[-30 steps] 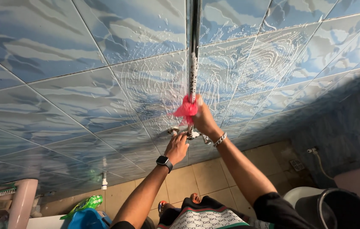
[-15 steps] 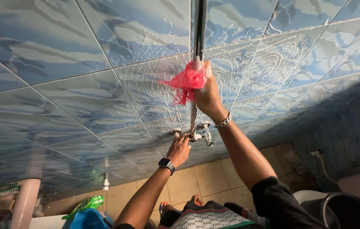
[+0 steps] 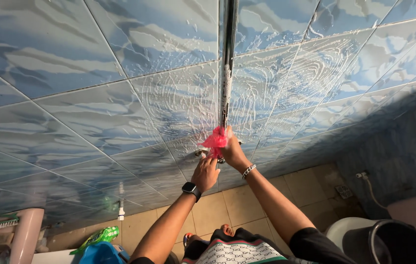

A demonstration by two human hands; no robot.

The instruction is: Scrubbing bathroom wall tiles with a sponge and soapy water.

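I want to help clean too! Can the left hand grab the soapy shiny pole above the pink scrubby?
Probably yes. The left hand rests on the tap fitting just below the pink scrubber, and the pole above stands bare and soapy. Only the right hand sits between.

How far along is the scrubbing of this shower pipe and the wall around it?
Done: soapy swirl marks cover the blue wall tiles on both sides of the chrome pipe, and suds coat the pipe's middle stretch. In hand: the right hand presses a red mesh scrubber low on the pipe, while the left hand holds the tap fitting. Left: the foam is not rinsed off, and the outer tiles show no suds.
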